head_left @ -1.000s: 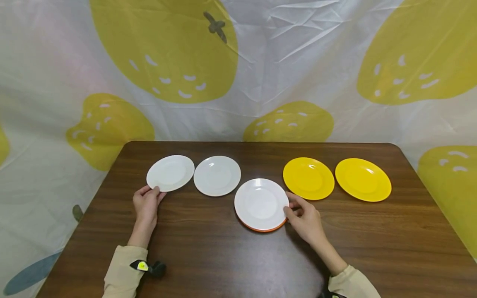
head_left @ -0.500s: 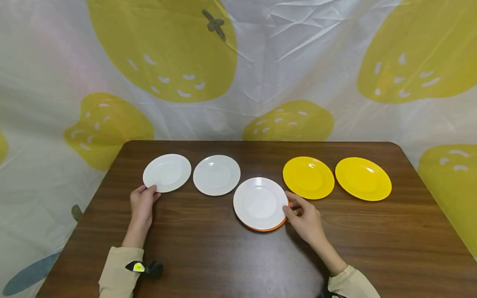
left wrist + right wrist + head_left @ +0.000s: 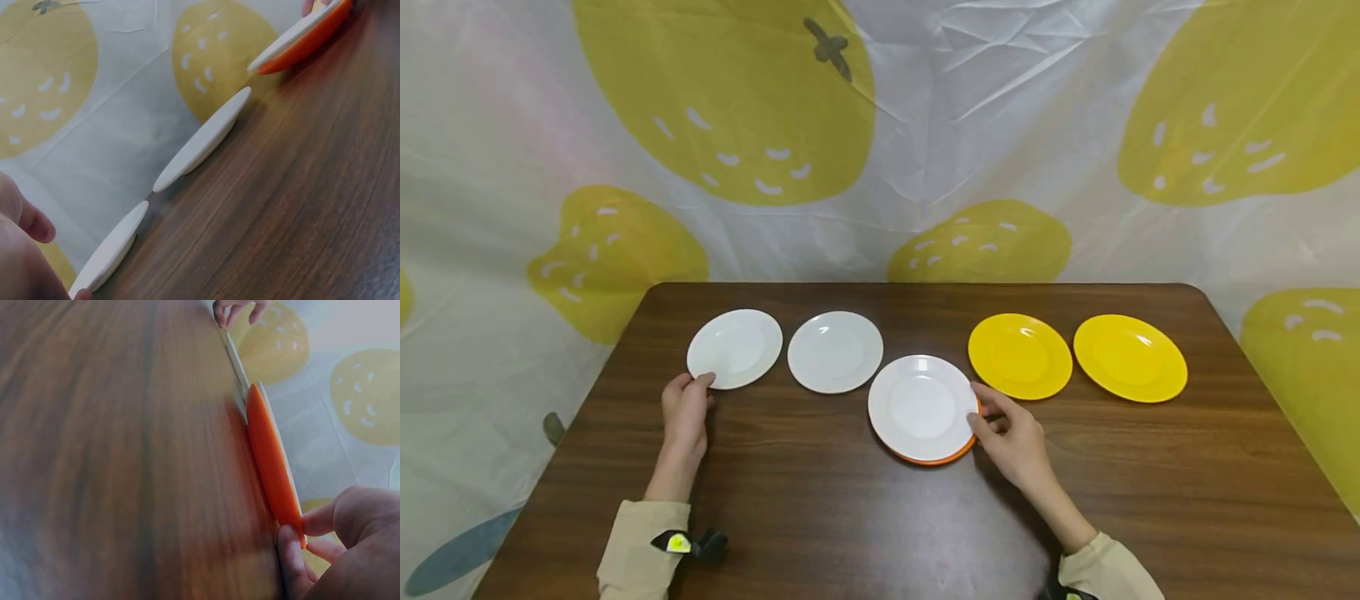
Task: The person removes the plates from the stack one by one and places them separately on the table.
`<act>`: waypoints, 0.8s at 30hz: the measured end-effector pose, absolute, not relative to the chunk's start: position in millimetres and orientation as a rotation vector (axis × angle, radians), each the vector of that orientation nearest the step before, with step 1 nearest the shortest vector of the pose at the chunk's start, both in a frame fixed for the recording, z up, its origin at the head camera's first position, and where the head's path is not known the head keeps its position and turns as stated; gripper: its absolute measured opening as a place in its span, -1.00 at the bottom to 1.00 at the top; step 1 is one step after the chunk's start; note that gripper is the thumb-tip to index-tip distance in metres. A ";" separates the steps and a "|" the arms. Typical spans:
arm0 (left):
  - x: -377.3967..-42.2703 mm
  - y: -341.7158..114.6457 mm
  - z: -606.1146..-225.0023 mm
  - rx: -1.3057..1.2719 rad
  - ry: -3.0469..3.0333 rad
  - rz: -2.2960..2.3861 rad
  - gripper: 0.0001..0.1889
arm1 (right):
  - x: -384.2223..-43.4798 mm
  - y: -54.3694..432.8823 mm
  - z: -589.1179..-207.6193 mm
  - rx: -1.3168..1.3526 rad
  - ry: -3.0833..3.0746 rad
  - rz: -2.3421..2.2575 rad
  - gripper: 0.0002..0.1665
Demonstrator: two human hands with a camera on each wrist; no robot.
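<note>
In the head view, my left hand (image 3: 686, 417) is at the near rim of the leftmost white plate (image 3: 735, 348), which lies flat on the table. A fingertip touches that rim in the left wrist view, while another finger (image 3: 39, 226) stands away from it. My right hand (image 3: 1013, 435) pinches the right edge of two stacked plates at the centre. On top is a white plate (image 3: 922, 408); an orange plate (image 3: 270, 456) shows beneath it. Between the stack and the leftmost plate lies another white plate (image 3: 836, 352).
Two yellow plates, a nearer one (image 3: 1020, 357) and one further right (image 3: 1131, 358), lie side by side at the back right. The brown wooden table (image 3: 820, 525) ends at a fruit-patterned curtain (image 3: 917, 167).
The leftmost white plate has shifted left, opening a gap to its neighbour, and has settled flat. My left hand moved left with it. My right hand and the stacked plates stay nearly still.
</note>
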State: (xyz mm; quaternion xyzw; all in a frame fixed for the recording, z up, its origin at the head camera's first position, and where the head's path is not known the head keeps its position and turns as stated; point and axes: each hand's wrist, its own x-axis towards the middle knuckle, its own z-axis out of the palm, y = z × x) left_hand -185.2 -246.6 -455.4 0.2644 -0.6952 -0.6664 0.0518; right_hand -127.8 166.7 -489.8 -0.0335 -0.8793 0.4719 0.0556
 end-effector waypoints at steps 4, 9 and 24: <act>-183.4 -240.1 -454.8 0.793 -2.078 -1.899 -0.32 | -127.6 166.7 -490.1 -0.093 -2.667 1.421 -0.52; -181.2 -223.8 -452.0 0.676 -1.941 -1.837 -0.51 | -128.0 165.9 -490.2 -0.089 -2.669 1.426 -0.53; -174.9 -154.2 -459.2 -0.150 -2.490 -2.037 -0.76 | -127.9 166.8 -491.0 -0.078 -2.658 1.438 -0.51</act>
